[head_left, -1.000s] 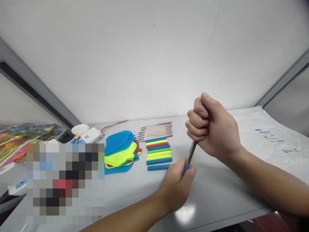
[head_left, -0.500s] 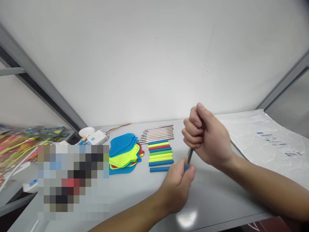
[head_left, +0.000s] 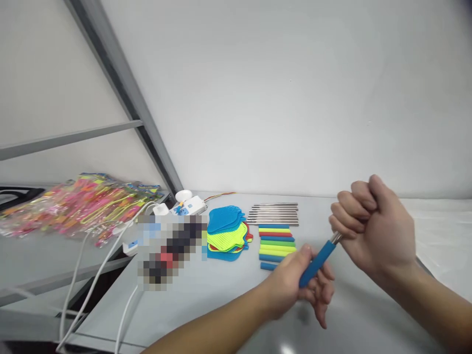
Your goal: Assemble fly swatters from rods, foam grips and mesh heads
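My left hand holds a blue handle sleeve between thumb and fingers, its other fingers loosely spread below. A short length of metal rod shows at the sleeve's upper end. Around that rod my right hand is closed in a fist, which hides the rest of it. Left of my hands, several coloured handle sleeves lie in a row on the table. Behind them rest several metal rods. Blue, yellow and red mesh fly-swatter heads are piled beside the sleeves.
A white power strip and cables lie at the table's left. Bagged colourful goods cover a surface farther left. At right is a white plastic sheet. A pixelated patch hides part of the table.
The view has swung left. My left hand's fingers have loosened, exposing much more of the blue sleeve, which now tilts more. The right hand keeps its fist on the rod.
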Action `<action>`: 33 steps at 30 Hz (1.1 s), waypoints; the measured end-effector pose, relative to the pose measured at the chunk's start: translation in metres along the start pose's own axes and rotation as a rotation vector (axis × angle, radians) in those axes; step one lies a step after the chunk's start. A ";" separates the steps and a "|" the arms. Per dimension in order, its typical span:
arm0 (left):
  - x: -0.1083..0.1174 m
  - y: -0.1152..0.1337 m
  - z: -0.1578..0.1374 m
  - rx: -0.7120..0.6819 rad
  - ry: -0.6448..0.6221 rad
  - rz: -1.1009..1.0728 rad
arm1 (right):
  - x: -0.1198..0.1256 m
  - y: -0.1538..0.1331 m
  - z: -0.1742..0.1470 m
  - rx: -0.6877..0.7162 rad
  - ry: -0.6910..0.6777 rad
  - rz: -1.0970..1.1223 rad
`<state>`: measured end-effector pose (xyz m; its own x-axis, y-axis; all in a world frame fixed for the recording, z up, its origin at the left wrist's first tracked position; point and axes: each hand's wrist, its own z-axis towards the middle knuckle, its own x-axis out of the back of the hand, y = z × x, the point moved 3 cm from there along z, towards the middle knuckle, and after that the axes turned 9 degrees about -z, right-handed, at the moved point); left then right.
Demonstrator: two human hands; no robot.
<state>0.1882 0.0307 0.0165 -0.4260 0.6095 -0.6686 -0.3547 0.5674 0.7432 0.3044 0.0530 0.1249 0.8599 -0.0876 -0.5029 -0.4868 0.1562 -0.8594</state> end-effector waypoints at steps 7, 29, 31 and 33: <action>-0.003 -0.006 0.002 0.051 0.187 -0.311 | 0.001 0.009 -0.004 -0.011 0.090 -0.027; -0.011 0.020 -0.008 0.138 0.430 -0.207 | -0.002 0.043 -0.007 0.007 0.163 -0.007; -0.009 0.018 -0.008 0.142 0.432 -0.213 | -0.003 0.046 -0.007 0.004 0.157 -0.004; -0.006 0.016 -0.007 0.149 0.432 -0.235 | -0.004 0.049 -0.005 -0.012 0.147 -0.009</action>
<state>0.1790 0.0323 0.0331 -0.6655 0.1892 -0.7220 -0.3731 0.7534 0.5414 0.2769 0.0556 0.0845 0.8326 -0.2320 -0.5029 -0.4821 0.1432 -0.8643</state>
